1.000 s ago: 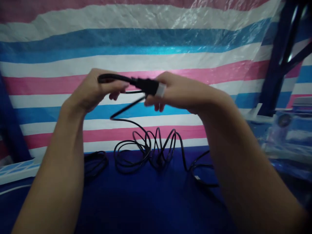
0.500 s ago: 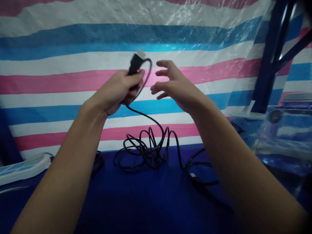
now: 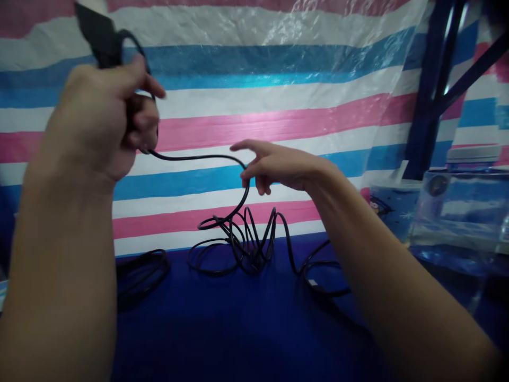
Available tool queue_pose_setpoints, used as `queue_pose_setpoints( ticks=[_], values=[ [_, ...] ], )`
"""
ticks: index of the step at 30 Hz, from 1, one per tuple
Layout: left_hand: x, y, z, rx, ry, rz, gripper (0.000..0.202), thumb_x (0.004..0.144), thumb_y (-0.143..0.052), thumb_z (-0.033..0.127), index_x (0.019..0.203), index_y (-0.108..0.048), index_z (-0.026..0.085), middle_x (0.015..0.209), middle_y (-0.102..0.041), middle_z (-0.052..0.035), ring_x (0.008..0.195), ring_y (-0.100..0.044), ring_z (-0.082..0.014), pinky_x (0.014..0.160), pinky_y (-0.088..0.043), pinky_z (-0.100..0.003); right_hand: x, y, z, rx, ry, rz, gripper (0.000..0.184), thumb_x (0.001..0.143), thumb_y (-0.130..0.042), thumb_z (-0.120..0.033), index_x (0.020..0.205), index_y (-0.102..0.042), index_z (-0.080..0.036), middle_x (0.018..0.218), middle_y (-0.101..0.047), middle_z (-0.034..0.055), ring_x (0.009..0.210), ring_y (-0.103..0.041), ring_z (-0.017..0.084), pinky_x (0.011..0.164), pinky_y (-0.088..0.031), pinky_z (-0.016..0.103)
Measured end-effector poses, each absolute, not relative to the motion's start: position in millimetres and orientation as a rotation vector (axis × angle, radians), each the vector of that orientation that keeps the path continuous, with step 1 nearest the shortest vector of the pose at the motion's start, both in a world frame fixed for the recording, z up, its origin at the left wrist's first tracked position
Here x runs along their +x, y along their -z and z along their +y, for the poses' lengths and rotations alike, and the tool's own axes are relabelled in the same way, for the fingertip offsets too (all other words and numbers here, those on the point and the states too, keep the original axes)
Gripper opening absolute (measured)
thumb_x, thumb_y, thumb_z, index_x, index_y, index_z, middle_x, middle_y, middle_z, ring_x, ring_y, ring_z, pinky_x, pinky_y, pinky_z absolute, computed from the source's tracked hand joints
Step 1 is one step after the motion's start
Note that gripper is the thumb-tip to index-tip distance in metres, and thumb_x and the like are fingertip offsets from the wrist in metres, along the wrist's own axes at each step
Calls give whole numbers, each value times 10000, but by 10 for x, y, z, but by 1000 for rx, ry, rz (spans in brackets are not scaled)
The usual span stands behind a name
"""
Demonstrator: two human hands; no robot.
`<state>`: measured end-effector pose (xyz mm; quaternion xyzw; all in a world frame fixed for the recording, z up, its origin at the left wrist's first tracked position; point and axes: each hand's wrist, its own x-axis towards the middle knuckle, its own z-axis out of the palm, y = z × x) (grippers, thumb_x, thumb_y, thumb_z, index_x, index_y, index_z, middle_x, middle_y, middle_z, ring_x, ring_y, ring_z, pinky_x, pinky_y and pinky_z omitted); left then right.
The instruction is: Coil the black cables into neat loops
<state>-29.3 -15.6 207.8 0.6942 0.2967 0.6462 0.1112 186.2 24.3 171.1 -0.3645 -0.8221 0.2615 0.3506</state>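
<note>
Clamping the upper part of the black cable [image 3: 194,157] inside the closed left hand [image 3: 99,111], high above the left part of the tabletop [image 3: 222,329]. Holding the black plug [image 3: 99,34] just above the fist, with its pale end directed upward and cut by the top border of the view. Showing also a bend of the cable close beside the plug, then passing down by the thumb and leaving below the curled fingers. From there, crossing rightward through the air to the right hand [image 3: 278,165], then bending down to the tangled loops [image 3: 254,254] near the middle of the tabletop's far edge. Holding the right hand lower, above this same edge, with the index finger apart from the thumb and the other fingers half bent. Meeting the cable, in this view, at the thumb tip; impossible to tell between a light pinch and only a near pass. Seeing near the far edge, more to the left, a dark coil [image 3: 153,270]. Noticing toward the right edge a pale-tipped connector [image 3: 314,285] and, farther right, a clear bottle [image 3: 457,217].
</note>
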Motion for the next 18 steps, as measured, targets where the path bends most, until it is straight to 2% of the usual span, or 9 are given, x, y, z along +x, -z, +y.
queue_pose_setpoints(
  ticks=[2, 4, 6, 8, 10, 13, 15, 18],
  values=[
    [-236, -2049, -205, 2250, -1566, 960, 266, 832, -524, 392, 724, -569, 153, 507, -514, 17, 424, -444, -75, 390, -307, -201, 1873, -1733, 241, -748, -738, -1945, 559, 703, -535, -38, 1232, -414, -171, 661, -598, 20, 506, -552, 118, 459, -429, 214],
    [-141, -2005, -218, 2440, -1160, 1093, 294, 818, -534, 430, 808, -627, 151, 736, -645, -38, 585, -577, -134, 451, -402, -220, 1839, -1760, 233, -600, -815, -1791, 422, 709, -496, -10, 1111, -457, -135, 635, -572, 5, 473, -512, 82, 456, -404, 189],
    [-40, -1955, -186, 2602, -765, 1229, 344, 810, -514, 495, 902, -643, 189, 864, -660, -42, 715, -605, -171, 535, -447, -244, 1789, -1790, 220, -491, -880, -1658, 275, 723, -459, 2, 968, -477, -123, 607, -530, -15, 440, -458, 52, 444, -370, 170],
    [36, -1911, -122, 2705, -418, 1285, 385, 809, -478, 547, 902, -643, 212, 837, -665, -26, 756, -602, -181, 618, -454, -265, 1763, -1819, 211, -434, -906, -1573, 186, 734, -441, 7, 858, -474, -126, 592, -494, -29, 436, -425, 37, 444, -349, 158],
    [77, -1882, -63, 2720, -218, 1241, 385, 819, -458, 542, 809, -631, 198, 769, -667, -20, 741, -595, -176, 667, -449, -278, 1779, -1839, 214, -423, -907, -1552, 151, 750, -441, 0, 825, -473, -128, 608, -497, -29, 458, -435, 34, 468, -363, 153],
    [97, -1877, -31, 2709, -379, 1198, 342, 836, -459, 475, 725, -569, 171, 587, -601, -9, 620, -565, -149, 645, -439, -281, 1837, -1839, 232, -518, -794, -1611, 97, 818, -461, -100, 905, -470, -143, 679, -554, -4, 521, -517, 67, 527, -429, 188],
    [102, -1892, -34, 2654, -696, 1196, 304, 848, -452, 426, 719, -521, 159, 508, -510, 13, 520, -509, -111, 595, -419, -267, 1845, -1820, 230, -625, -645, -1669, 138, 863, -461, -230, 979, -456, -157, 746, -592, 30, 572, -565, 110, 542, -461, 233],
    [86, -1929, -25, 2474, -1266, 1217, 230, 844, -462, 364, 743, -468, 157, 531, -396, 40, 457, -379, -51, 500, -328, -223, 1774, -1777, 178, -704, -534, -1813, 259, 899, -412, -350, 1073, -429, -159, 850, -620, 77, 679, -603, 150, 585, -491, 268]
  ],
)
